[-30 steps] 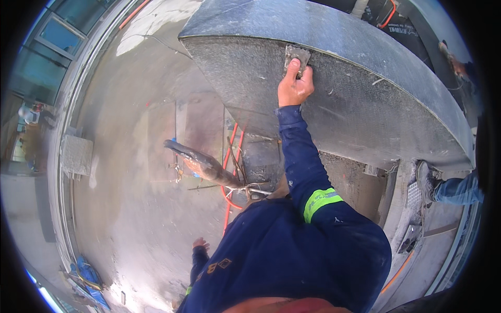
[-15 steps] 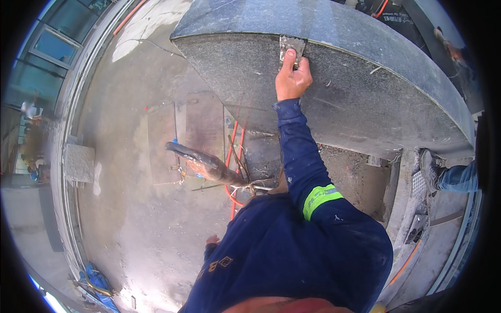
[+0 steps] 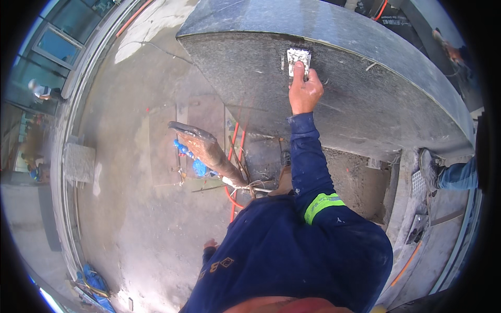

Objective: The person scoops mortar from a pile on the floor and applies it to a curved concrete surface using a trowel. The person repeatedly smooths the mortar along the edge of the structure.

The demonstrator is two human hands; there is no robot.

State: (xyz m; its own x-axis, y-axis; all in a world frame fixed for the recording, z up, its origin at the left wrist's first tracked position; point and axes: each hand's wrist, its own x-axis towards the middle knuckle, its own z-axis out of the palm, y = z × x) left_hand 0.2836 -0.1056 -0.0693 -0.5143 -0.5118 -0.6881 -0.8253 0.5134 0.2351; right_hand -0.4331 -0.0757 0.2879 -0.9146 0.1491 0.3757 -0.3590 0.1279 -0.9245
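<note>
My right hand (image 3: 305, 94) grips a small flat putty knife (image 3: 298, 61), thumb pressed on its whitish, smeared blade. The blade is at the upright front face of a large grey stone block (image 3: 250, 68), a little below its top edge. A darker damp-looking strip runs along the edge beside the blade. Low down by my left side hangs my left hand (image 3: 211, 243), mostly hidden by my navy sleeve and body. Its few visible fingers look loose, with nothing seen in them.
A long brown tapered object (image 3: 209, 148) stands left of my body, with cord at its base and blue material (image 3: 199, 167) beside it. Orange hoses (image 3: 236, 146) run on the wet floor. Another person's leg (image 3: 459, 175) is at right; one person (image 3: 42, 91) is far left.
My right hand and the putty knife have come down from the block's top edge and slightly right. The blade now shows a whiter surface. More blue material shows beside the brown object.
</note>
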